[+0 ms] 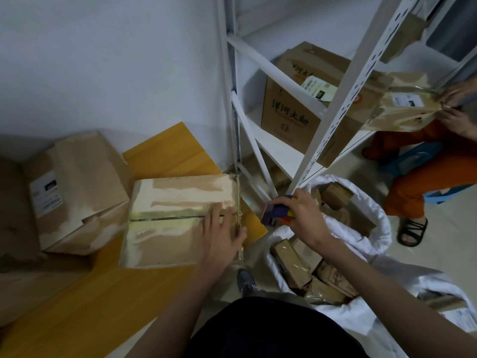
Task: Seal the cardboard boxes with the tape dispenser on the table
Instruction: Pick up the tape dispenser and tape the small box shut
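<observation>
Two hands are in my view, and I list what I see from biggest to smallest. A yellow wooden table (77,306) runs from the lower left corner of the frame up toward the centre. A white metal shelving rack (343,99) fills the upper right, with a printed cardboard carton (289,109) on one shelf. At lower right a white sack (371,223) lies open, packed with small taped parcels (291,264). On the left of the frame a labelled brown box (77,192) sits on the table, touching the box I am working on. That cardboard box (178,220) rests at centre frame on the table's right end, its top seam running left to right under glossy clear tape.

My left hand (222,228) lies flat on the box's right end, fingers straight and spread over the seam, pressing down. My right hand (304,215) is just right of the box, off the table edge and above the sack; its fingers are curled round the tape dispenser (276,213), a purple body with an orange patch. The dispenser is beside the box's right edge, near it but not touching, as far as I can tell.

At the right edge of the frame a second person in orange trousers (426,177) holds another taped box (402,104) in both hands.
</observation>
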Demonstrator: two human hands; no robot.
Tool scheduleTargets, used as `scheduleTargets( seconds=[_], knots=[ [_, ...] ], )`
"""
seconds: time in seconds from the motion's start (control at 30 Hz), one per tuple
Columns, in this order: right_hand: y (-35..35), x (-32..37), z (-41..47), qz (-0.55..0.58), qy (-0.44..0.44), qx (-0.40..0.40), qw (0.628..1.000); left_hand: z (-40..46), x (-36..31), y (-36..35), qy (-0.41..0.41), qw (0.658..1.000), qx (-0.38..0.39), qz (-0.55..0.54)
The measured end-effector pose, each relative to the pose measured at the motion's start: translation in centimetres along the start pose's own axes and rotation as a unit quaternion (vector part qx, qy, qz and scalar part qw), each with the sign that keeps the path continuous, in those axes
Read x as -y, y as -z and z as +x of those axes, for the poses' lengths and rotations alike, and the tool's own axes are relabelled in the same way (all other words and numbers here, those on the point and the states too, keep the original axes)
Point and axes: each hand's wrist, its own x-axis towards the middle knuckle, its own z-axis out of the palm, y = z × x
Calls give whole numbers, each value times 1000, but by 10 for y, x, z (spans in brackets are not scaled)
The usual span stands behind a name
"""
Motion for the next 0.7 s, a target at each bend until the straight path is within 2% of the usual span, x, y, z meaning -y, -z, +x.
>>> scheduleTargets(
  seconds=[0.07,0.13,0.27,0.4,0.47,0.57,0.7],
  knots=[
    [-1,2,0,32,-12,-21,999,12,-12,3,8,999,-50,-6],
    [0,2,0,67,-19,-37,997,25,-19,4,11,998,-61,-16],
    [5,-2,4,103,-51,-60,992,40,-27,-8,40,999,24,11],
    [22,3,7,161,-71,-78,981,37,-33,-17,54,998,37,11],
    [33,9,10,206,-88,-82,971,32,-35,-21,35,998,47,16],
    [39,21,17,260,-100,-110,954,21,-34,-32,-21,999,8,33],
    [35,38,22,326,-90,-146,930,1,-29,-45,-118,990,23,80]
  ],
)
